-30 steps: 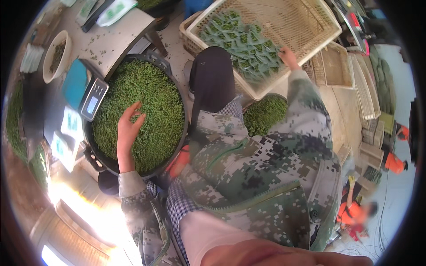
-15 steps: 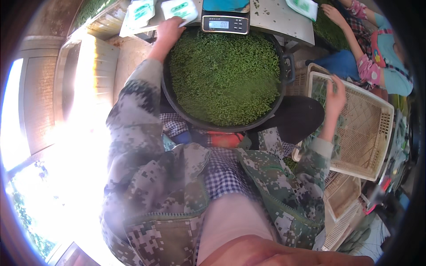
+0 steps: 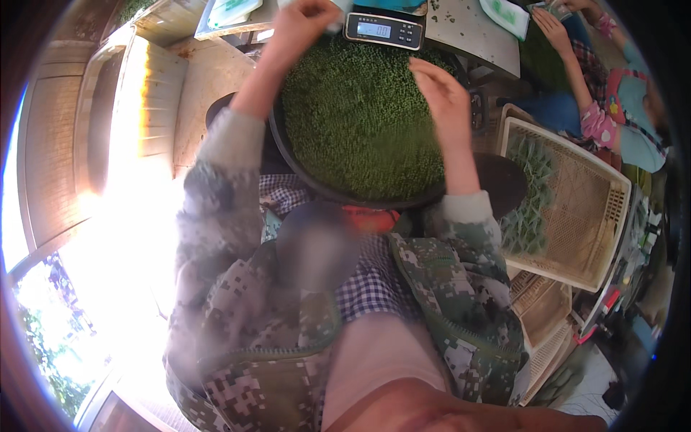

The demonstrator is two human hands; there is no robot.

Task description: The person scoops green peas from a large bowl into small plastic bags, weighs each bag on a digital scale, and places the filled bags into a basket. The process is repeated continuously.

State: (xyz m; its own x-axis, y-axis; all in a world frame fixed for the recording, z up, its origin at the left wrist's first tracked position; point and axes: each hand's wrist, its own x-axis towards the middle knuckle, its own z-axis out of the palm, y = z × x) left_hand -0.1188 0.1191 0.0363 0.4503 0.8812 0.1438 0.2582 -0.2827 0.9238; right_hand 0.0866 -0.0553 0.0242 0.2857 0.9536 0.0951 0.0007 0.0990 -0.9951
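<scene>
The left hand (image 3: 306, 21) reaches past the far rim of a wide black pan (image 3: 288, 155), its grip closed on something pale, too blurred to name. The right hand (image 3: 443, 90) hovers over the green leaves (image 3: 360, 122) heaped in the pan, fingers spread. A digital scale (image 3: 381, 30) sits just beyond on the tabletop (image 3: 461, 32). A woven tray (image 3: 576, 209) lies to the right.

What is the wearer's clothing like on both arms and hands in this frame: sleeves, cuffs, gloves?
Both arms wear a pixel-pattern camouflage jacket in greens, greys and tan, with plain pale knit cuffs showing at the wrists. The left hand and right hand are bare: no gloves, and no rings or watch that I can make out.
</scene>
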